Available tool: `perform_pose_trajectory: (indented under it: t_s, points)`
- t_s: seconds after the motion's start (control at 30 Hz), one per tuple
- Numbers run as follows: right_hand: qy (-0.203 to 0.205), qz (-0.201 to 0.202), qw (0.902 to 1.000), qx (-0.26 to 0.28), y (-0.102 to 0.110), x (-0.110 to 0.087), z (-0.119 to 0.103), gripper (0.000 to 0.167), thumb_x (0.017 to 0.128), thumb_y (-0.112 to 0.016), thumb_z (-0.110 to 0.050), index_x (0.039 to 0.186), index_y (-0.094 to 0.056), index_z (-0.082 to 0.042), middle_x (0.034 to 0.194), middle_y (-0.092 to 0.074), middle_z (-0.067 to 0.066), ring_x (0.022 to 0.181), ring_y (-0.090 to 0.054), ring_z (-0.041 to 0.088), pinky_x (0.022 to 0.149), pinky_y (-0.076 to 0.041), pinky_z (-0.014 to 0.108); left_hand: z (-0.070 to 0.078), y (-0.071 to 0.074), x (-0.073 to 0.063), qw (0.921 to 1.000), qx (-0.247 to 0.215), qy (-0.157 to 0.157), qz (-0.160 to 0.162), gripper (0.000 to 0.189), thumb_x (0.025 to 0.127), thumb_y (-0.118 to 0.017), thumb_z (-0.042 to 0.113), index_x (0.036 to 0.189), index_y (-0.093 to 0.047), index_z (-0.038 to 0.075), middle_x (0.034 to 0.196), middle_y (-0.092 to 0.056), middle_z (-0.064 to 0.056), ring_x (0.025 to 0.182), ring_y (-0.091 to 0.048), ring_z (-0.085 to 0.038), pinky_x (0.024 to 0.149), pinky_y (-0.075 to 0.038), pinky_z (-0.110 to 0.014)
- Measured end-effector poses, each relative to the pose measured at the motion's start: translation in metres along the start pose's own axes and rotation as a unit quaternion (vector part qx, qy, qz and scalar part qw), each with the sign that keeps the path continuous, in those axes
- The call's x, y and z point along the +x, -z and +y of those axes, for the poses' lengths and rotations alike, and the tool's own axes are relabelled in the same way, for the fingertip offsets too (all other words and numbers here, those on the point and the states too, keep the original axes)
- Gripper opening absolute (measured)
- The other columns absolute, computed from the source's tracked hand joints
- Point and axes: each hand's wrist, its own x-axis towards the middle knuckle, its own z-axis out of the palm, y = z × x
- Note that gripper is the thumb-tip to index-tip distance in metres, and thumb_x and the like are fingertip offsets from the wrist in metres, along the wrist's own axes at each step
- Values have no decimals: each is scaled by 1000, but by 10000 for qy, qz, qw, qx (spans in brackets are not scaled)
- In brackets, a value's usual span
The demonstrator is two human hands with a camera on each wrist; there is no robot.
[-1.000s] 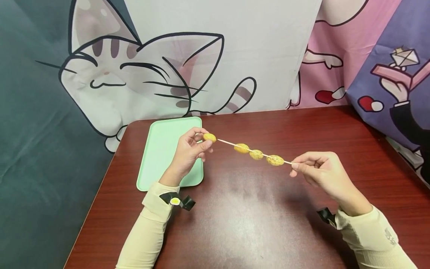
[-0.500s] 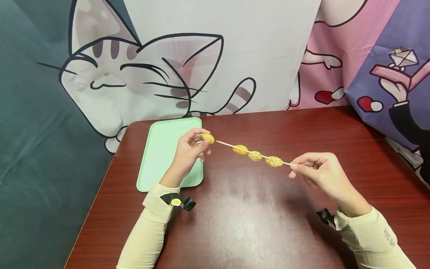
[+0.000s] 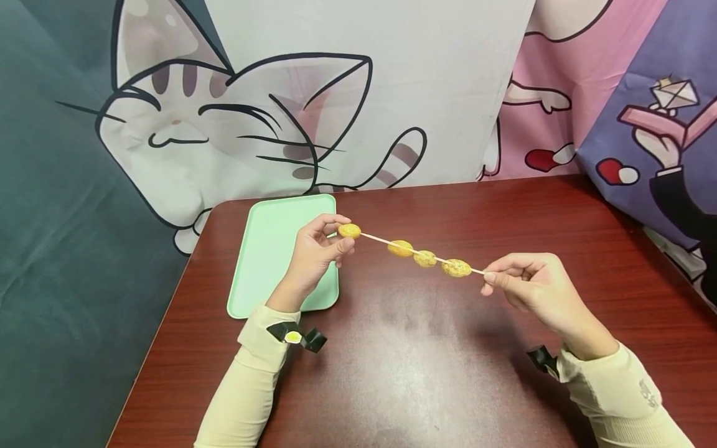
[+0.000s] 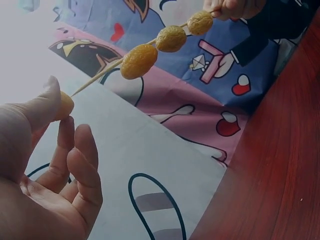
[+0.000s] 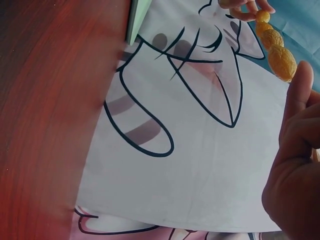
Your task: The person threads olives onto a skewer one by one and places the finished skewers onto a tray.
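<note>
Between thumb and fingers my left hand (image 3: 316,249) pinches a small yellow potato (image 3: 350,231), above the right edge of the green tray (image 3: 260,261). Its right end meets the tip of a thin wooden skewer (image 3: 376,238); whether the tip has pierced it I cannot tell. My right hand (image 3: 540,286) pinches the skewer's other end. Three more potatoes are threaded on it: a smooth one (image 4: 139,61) nearest the tip, a wrinkled one (image 4: 171,39) in the middle, and a speckled one (image 3: 457,268) closest to my right hand. The skewer slopes down toward the right, above the table.
The dark red wooden table (image 3: 414,361) lies beneath both hands. Behind it hangs a cloth backdrop (image 3: 437,68) with cartoon prints, reaching the table's back edge. Black straps (image 3: 297,336) are on both wrists.
A small gap between the left-hand potato and the skewer tip has closed. The potato has shifted slightly right over the last half second; my right hand has hardly moved.
</note>
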Motion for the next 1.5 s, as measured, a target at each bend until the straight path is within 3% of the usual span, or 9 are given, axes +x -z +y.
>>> perform_pose_trajectory:
  t_s: [0.17, 0.3, 0.5, 0.73, 1.0, 1.23, 1.5]
  points:
    - [15, -11, 10000, -25, 0, 0, 0, 10, 90, -65, 9, 90, -70, 1, 68, -70, 7, 37, -29, 21, 28, -20, 33, 1, -1, 0, 9999, 36, 129, 48, 28, 85, -70, -7, 106, -62, 10, 94, -70, 0, 67, -64, -10, 48, -45, -20]
    - [27, 0, 10000, -48, 1, 1, 0, 9, 90, -65, 8, 90, -70, 1, 68, -70, 8, 38, -29, 21, 29, -21, 33, 2, -2, 1, 9997, -19, 234, 110, 23, 86, -65, -9, 100, -61, 10, 97, -70, -1, 76, -67, -10, 56, -54, -21]
    - [26, 30, 10000, -11, 3, 0, 0, 9, 90, -65, 9, 90, -70, 1, 68, -70, 6, 38, -29, 21, 29, -21, 34, 3, -2, 4, 9979, -496, 415, 62, 23, 88, -60, -12, 102, -60, 5, 108, -70, -8, 94, -72, -22, 74, -60, -28]
    - [61, 47, 9999, 77, 4, 1, 0, 9, 89, -65, 10, 90, -70, 2, 68, -70, 10, 37, -29, 21, 29, -21, 34, 8, 4, 4, 9976, -368, 571, -92, 26, 87, -59, -13, 105, -54, 5, 100, -73, -6, 85, -72, -16, 63, -57, -23]
    - [-30, 139, 9999, -8, 7, -3, -1, 9, 89, -65, 9, 90, -71, 2, 68, -70, 7, 38, -30, 21, 31, -21, 35, 6, 5, 3, 9990, 26, 453, 24, 25, 87, -60, -7, 107, -64, 7, 101, -63, -6, 76, -58, -13, 58, -49, -19]
    - [-36, 128, 9998, -154, 6, -1, -1, 8, 89, -66, 8, 91, -71, 2, 68, -70, 7, 38, -31, 20, 31, -22, 35, 5, 6, 3, 9985, 241, 480, -71, 23, 87, -61, -6, 107, -58, 5, 102, -66, -6, 86, -73, -19, 55, -58, -25]
    - [-41, 28, 9999, -93, 5, 2, -1, 9, 89, -66, 8, 91, -71, 1, 69, -71, 8, 37, -31, 20, 30, -22, 35, 6, 8, 3, 9996, 207, 167, -92, 18, 88, -58, -7, 104, -63, -1, 99, -67, -7, 80, -69, -16, 57, -54, -22]
